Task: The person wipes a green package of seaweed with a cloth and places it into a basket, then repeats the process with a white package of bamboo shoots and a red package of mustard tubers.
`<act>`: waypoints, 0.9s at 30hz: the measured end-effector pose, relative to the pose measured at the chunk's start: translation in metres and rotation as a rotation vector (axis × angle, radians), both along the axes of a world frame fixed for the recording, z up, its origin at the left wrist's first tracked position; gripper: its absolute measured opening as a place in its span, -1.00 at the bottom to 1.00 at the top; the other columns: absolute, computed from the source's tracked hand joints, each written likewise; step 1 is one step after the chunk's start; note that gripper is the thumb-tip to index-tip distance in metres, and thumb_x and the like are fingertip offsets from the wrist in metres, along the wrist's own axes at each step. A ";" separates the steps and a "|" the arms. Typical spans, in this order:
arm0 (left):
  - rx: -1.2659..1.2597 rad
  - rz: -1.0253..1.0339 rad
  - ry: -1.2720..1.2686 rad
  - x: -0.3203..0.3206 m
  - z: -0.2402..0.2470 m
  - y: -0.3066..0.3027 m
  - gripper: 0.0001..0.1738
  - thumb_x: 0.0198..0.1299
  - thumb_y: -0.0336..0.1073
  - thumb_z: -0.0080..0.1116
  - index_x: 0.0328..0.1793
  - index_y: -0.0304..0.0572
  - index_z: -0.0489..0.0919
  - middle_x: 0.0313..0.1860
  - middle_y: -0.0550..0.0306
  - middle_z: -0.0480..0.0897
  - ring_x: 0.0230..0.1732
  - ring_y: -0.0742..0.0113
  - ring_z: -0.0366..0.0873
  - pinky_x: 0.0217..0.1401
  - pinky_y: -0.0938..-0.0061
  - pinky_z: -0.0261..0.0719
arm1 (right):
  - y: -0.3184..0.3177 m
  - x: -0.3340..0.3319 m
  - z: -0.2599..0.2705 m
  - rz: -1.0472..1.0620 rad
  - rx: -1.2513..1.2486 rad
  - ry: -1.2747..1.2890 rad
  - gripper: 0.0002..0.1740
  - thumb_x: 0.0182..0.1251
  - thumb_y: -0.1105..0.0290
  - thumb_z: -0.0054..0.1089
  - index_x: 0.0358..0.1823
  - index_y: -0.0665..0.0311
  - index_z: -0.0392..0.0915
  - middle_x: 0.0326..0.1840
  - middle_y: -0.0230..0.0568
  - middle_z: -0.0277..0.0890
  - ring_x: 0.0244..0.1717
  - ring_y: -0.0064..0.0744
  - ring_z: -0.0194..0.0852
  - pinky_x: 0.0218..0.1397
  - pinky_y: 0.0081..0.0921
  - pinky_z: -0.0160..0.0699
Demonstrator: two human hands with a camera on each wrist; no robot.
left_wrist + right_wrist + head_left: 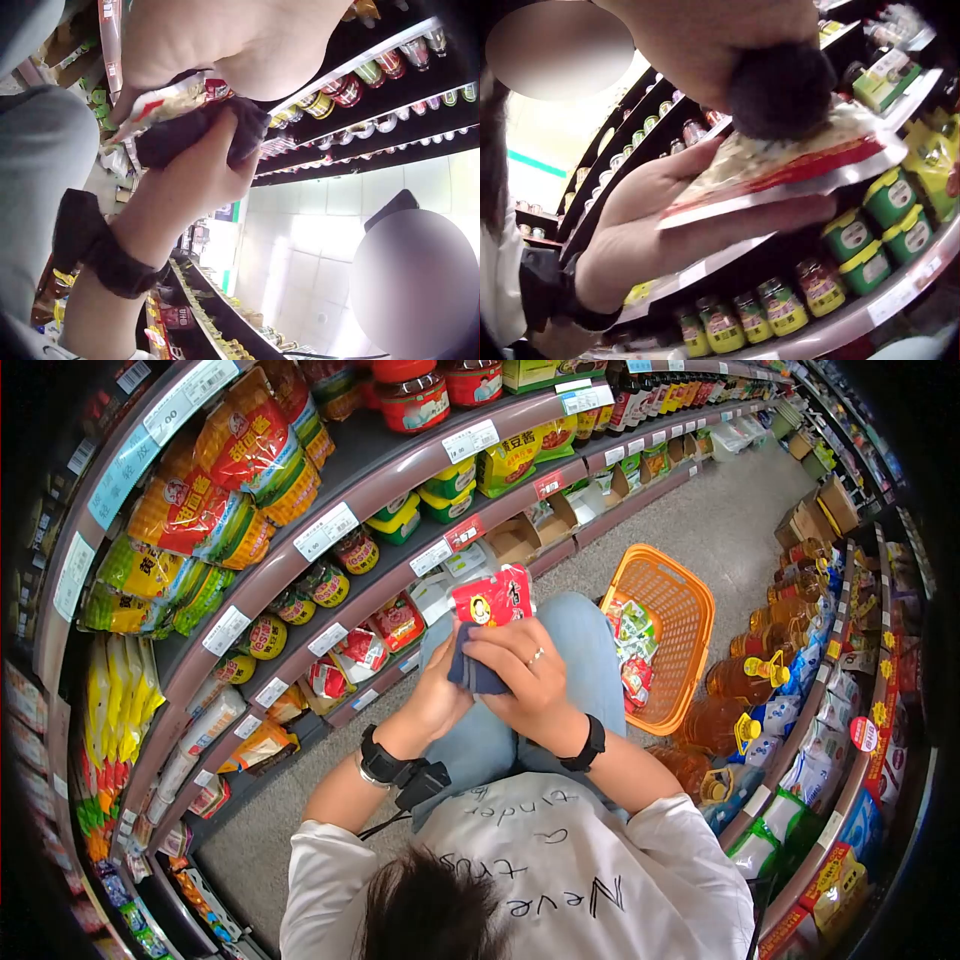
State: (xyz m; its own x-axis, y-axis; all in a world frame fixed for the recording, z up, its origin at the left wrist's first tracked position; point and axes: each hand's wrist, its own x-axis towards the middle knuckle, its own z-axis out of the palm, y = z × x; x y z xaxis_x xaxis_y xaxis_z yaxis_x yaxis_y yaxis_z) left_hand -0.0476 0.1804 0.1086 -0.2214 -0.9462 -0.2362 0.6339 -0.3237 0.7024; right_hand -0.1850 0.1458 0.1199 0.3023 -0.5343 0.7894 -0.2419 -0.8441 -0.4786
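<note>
A red-and-white food packet [495, 598] with a round yellow emblem is held up before the knees. My left hand [437, 695] grips it, thumb above and fingers beneath in the right wrist view, where the packet [795, 169] lies nearly flat. My right hand [525, 668], wearing a ring, holds a bunched dark cloth [474, 668] against the packet. In the left wrist view the cloth [176, 139] sits between the right hand's fingers, beside the packet's edge [172, 101]. The palm side of the right hand is hidden in the head view.
An orange plastic basket [690, 650] with several packets [635, 635] stands on the floor right of the knees. Shelves on the left carry jars [330, 585], green tubs [447, 490] and sauce bags [245, 450]. Large oil bottles [715, 722] line the right side.
</note>
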 end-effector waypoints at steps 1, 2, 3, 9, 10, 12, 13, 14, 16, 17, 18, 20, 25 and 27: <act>-0.064 0.018 -0.060 -0.001 -0.001 -0.002 -0.42 0.51 0.07 -0.34 0.40 -0.22 0.30 0.30 0.10 0.44 0.30 0.32 0.40 0.36 0.34 0.36 | -0.004 -0.002 0.001 -0.016 -0.013 0.006 -0.39 -0.44 0.62 0.34 -0.13 0.25 0.56 -0.15 -0.19 0.58 -0.14 -0.09 0.52 -0.06 -0.24 0.50; -0.127 0.035 -0.120 -0.005 -0.005 -0.004 -0.42 0.51 0.06 -0.34 0.39 -0.23 0.31 0.29 0.10 0.45 0.29 0.33 0.41 0.35 0.35 0.37 | -0.010 -0.008 0.002 -0.032 -0.025 0.011 -0.40 -0.44 0.62 0.34 -0.13 0.25 0.57 -0.16 -0.19 0.58 -0.14 -0.09 0.52 -0.06 -0.24 0.50; -0.184 0.054 -0.179 -0.007 -0.007 -0.003 -0.42 0.52 0.06 -0.34 0.38 -0.23 0.32 0.29 0.10 0.45 0.28 0.34 0.42 0.34 0.37 0.37 | -0.016 -0.013 0.003 -0.047 -0.030 0.017 -0.41 -0.43 0.62 0.33 -0.14 0.25 0.57 -0.16 -0.18 0.58 -0.14 -0.10 0.52 -0.06 -0.24 0.50; -0.086 -0.016 -0.072 -0.004 -0.019 0.001 -0.54 0.50 -0.10 -0.22 0.36 -0.21 0.33 0.27 0.13 0.48 0.29 0.25 0.43 0.35 0.23 0.39 | -0.006 -0.009 0.000 0.037 0.010 0.012 -0.38 -0.47 0.62 0.32 -0.12 0.26 0.56 -0.13 -0.16 0.59 -0.11 -0.10 0.51 -0.05 -0.25 0.51; -0.058 0.021 -0.062 -0.006 -0.022 0.002 -0.54 0.49 -0.11 -0.21 0.36 -0.21 0.32 0.27 0.12 0.47 0.29 0.24 0.43 0.35 0.23 0.39 | -0.005 -0.009 0.000 0.018 0.014 0.017 -0.37 -0.47 0.62 0.32 -0.12 0.25 0.56 -0.13 -0.16 0.59 -0.10 -0.10 0.51 -0.05 -0.24 0.51; -0.116 0.028 -0.053 -0.007 -0.022 0.002 -0.54 0.49 -0.10 -0.21 0.37 -0.16 0.32 0.27 0.11 0.48 0.27 0.23 0.45 0.36 0.23 0.40 | -0.010 -0.012 0.004 -0.084 0.018 0.008 -0.37 -0.48 0.62 0.32 -0.12 0.25 0.56 -0.12 -0.16 0.59 -0.09 -0.10 0.51 -0.05 -0.24 0.51; -0.101 0.014 -0.043 -0.008 -0.015 0.002 -0.55 0.49 -0.09 -0.22 0.37 -0.14 0.32 0.26 0.11 0.48 0.27 0.24 0.46 0.35 0.24 0.40 | -0.019 -0.020 0.009 -0.167 0.020 0.001 -0.36 -0.48 0.62 0.32 -0.12 0.25 0.56 -0.12 -0.17 0.59 -0.09 -0.10 0.51 -0.06 -0.24 0.51; -0.086 -0.001 -0.031 -0.011 -0.005 0.001 -0.55 0.50 -0.09 -0.22 0.37 -0.13 0.32 0.26 0.11 0.48 0.26 0.25 0.46 0.35 0.24 0.40 | -0.023 -0.024 0.012 -0.252 0.022 -0.002 -0.36 -0.48 0.62 0.32 -0.12 0.25 0.56 -0.12 -0.17 0.59 -0.10 -0.10 0.51 -0.06 -0.24 0.51; -0.095 -0.042 -0.001 -0.012 -0.001 0.001 -0.53 0.51 -0.03 -0.27 0.38 -0.10 0.31 0.25 0.08 0.48 0.25 0.26 0.47 0.34 0.24 0.41 | -0.018 -0.024 0.008 -0.197 0.014 0.007 -0.36 -0.48 0.64 0.31 -0.12 0.25 0.56 -0.12 -0.18 0.58 -0.10 -0.10 0.51 -0.08 -0.25 0.51; -0.085 -0.043 -0.006 -0.007 -0.008 0.001 -0.51 0.51 -0.01 -0.29 0.39 -0.11 0.30 0.25 0.07 0.48 0.25 0.25 0.47 0.34 0.23 0.42 | -0.014 -0.022 0.005 -0.171 0.004 0.011 -0.36 -0.48 0.65 0.30 -0.12 0.25 0.56 -0.13 -0.18 0.58 -0.10 -0.10 0.51 -0.08 -0.25 0.51; -0.074 -0.042 -0.011 -0.001 -0.019 0.001 -0.49 0.51 0.01 -0.30 0.39 -0.13 0.29 0.25 0.06 0.48 0.25 0.25 0.47 0.34 0.22 0.42 | -0.005 -0.017 -0.001 -0.051 0.018 -0.015 -0.36 -0.48 0.66 0.30 -0.11 0.25 0.56 -0.14 -0.19 0.58 -0.11 -0.10 0.51 -0.09 -0.26 0.52; -0.033 -0.039 -0.034 0.000 -0.021 0.000 -0.44 0.50 0.06 -0.32 0.41 -0.15 0.26 0.27 0.03 0.47 0.25 0.21 0.47 0.34 0.18 0.41 | 0.003 -0.015 -0.001 0.005 0.066 0.026 -0.37 -0.47 0.66 0.30 -0.12 0.24 0.56 -0.15 -0.20 0.58 -0.11 -0.10 0.52 -0.09 -0.24 0.52; -0.091 -0.011 0.044 -0.007 0.001 -0.004 -0.41 0.51 0.06 -0.33 0.46 -0.20 0.19 0.34 0.00 0.40 0.32 0.13 0.41 0.38 0.11 0.37 | -0.033 -0.040 0.008 -0.395 0.075 -0.011 -0.50 -0.31 0.68 0.29 -0.17 0.27 0.56 -0.16 -0.15 0.60 -0.11 -0.03 0.53 -0.09 -0.27 0.53; -0.106 -0.024 0.074 -0.002 -0.001 -0.003 -0.39 0.51 0.06 -0.34 0.47 -0.22 0.16 0.39 0.02 0.36 0.37 0.18 0.36 0.41 0.16 0.35 | -0.047 -0.051 0.001 -0.444 0.151 -0.079 -0.57 -0.24 0.67 0.30 -0.19 0.30 0.57 -0.20 -0.13 0.60 -0.16 -0.07 0.56 -0.08 -0.34 0.54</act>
